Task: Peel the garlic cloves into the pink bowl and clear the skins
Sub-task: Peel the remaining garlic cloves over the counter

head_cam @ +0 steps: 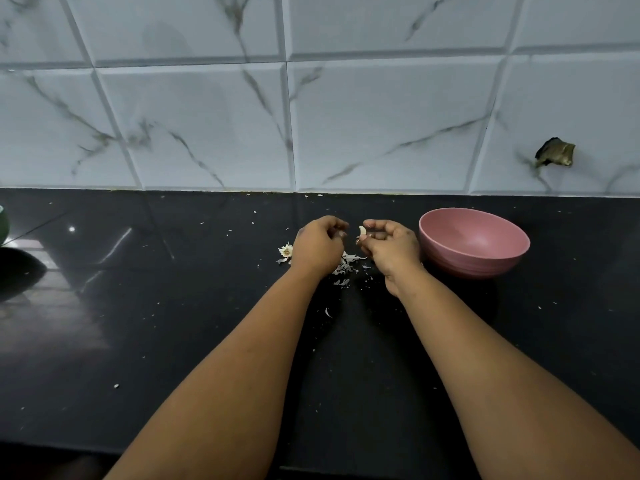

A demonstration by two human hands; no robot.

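The pink bowl (474, 242) near the bench's (173, 323) back edge looks empty. Right hand (389, 249) pinches a peeled garlic clove (362, 231); left hand (318, 245) fingers curled, contents unclear. Skins (346, 266) lie beneath.

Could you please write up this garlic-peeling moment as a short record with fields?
surface: black countertop against a marble-patterned tiled wall
right hand: pinches a pale garlic clove at its fingertips
left hand: fingers curled; whether it holds anything cannot be told
pink bowl: upright, right of the right hand; the visible inside looks empty
skins: scattered on the countertop beneath and between the hands
garlic remnant: lying left of the left hand
task state: skins not yet cleared
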